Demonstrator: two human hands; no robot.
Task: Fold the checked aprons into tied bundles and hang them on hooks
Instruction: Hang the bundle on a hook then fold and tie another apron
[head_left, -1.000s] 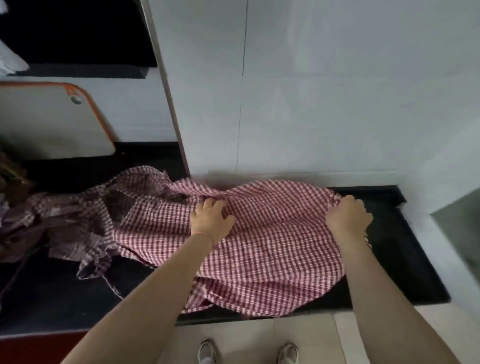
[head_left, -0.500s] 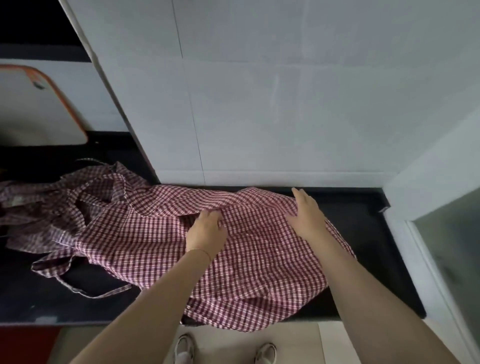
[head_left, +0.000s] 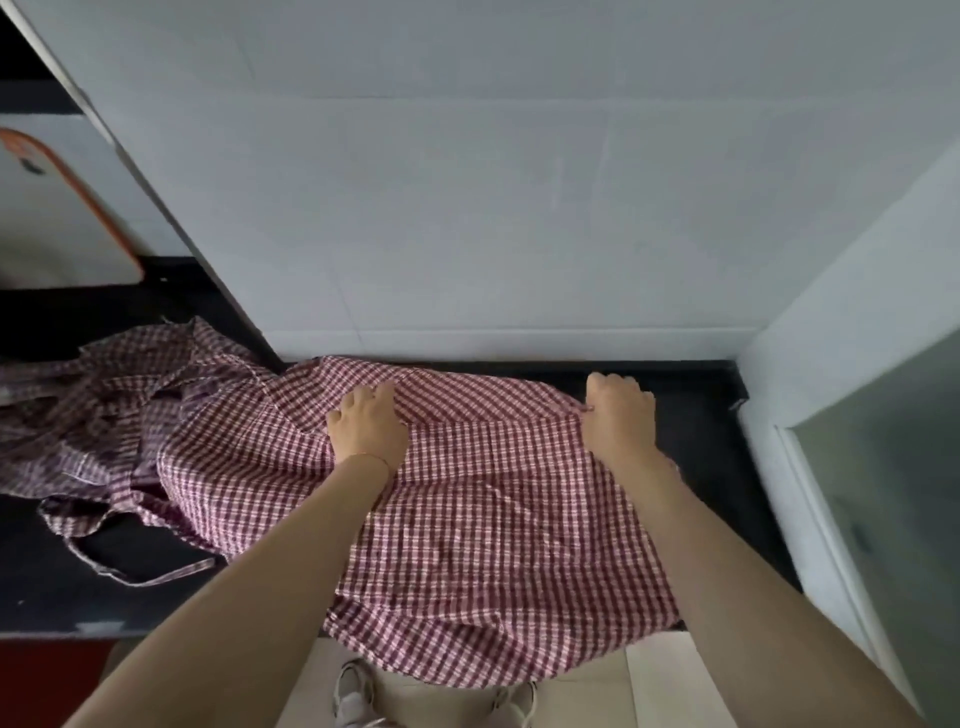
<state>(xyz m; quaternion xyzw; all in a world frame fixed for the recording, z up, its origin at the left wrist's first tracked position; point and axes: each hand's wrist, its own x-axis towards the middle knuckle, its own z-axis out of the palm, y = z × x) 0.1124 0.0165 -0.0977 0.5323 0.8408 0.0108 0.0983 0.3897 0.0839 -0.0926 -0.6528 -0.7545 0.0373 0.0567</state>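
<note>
The checked apron (head_left: 483, 519) lay spread on the black counter (head_left: 727, 493), its long axis running from the wall toward the person, with the near edge spilling over the counter's front. Both hands were at its far end. The left hand (head_left: 366, 428) rested near the middle of that end, fingers bent into the cloth, seemingly pinching a fold. The right hand (head_left: 618, 413) clenched the far right corner. Both arms reached straight forward. A second heap of checked aprons (head_left: 98, 410) lay to the left, nearer the left hand. Folding had probably only begun.
</note>
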